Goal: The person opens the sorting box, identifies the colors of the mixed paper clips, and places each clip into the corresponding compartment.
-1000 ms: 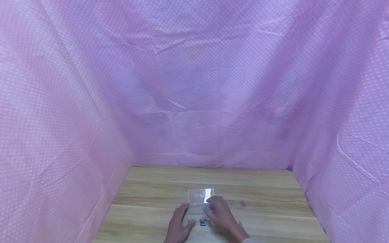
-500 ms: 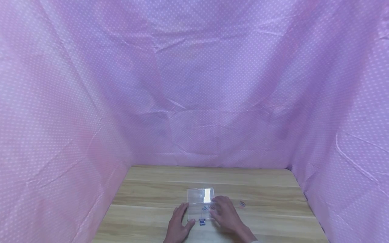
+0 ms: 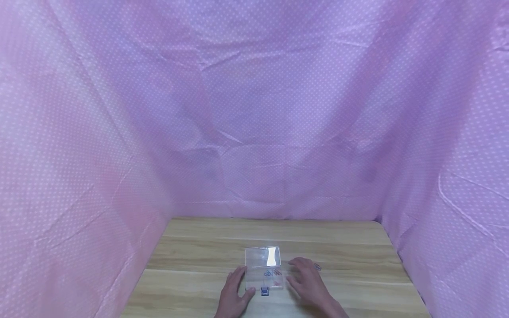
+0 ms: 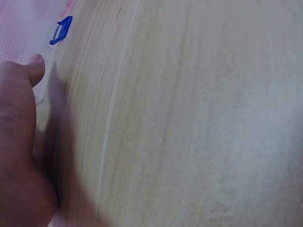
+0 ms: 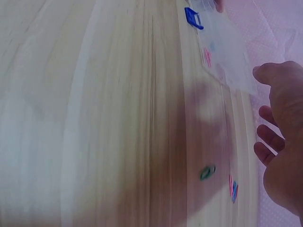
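A clear plastic compartment box lies on the table with its lid raised toward the back. Its blue latch sits at the front edge. My left hand holds the box's left end, thumb at the front and fingers at the back. Inside are red paperclips, bluish ones and pink ones. My right hand hovers just right of the box, fingers loosely bent and nothing held. Below it on the table are a green paperclip and a small red and blue group of paperclips.
The wooden table has pink dotted cloth hanging behind and along both sides. Its back edge lies a short way beyond the lid.
My right hand has let go of a paperclip in the box and moved right, out of the box. The left hand has stayed in place.
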`<action>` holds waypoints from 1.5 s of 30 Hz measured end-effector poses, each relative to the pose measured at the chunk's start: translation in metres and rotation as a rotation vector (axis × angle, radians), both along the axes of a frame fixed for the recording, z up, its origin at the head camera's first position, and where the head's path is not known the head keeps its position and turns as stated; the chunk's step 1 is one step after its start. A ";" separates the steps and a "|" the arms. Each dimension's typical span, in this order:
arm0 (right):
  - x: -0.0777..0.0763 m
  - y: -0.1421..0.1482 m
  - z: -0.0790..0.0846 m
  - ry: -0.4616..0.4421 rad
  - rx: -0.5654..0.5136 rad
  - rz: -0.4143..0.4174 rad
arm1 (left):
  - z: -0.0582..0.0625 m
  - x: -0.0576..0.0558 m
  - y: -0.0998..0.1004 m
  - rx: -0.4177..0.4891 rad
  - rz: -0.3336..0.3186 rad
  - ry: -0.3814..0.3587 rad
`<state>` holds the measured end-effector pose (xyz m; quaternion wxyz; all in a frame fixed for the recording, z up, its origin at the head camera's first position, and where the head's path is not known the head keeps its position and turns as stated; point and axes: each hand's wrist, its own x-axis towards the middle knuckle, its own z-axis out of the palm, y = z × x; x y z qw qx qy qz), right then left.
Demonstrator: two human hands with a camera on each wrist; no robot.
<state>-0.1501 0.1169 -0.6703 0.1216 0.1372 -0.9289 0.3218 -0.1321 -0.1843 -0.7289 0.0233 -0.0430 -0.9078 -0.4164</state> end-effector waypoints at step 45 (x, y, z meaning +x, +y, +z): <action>0.033 0.087 -0.032 -0.267 -0.013 0.080 | 0.003 0.001 -0.002 0.017 0.016 -0.006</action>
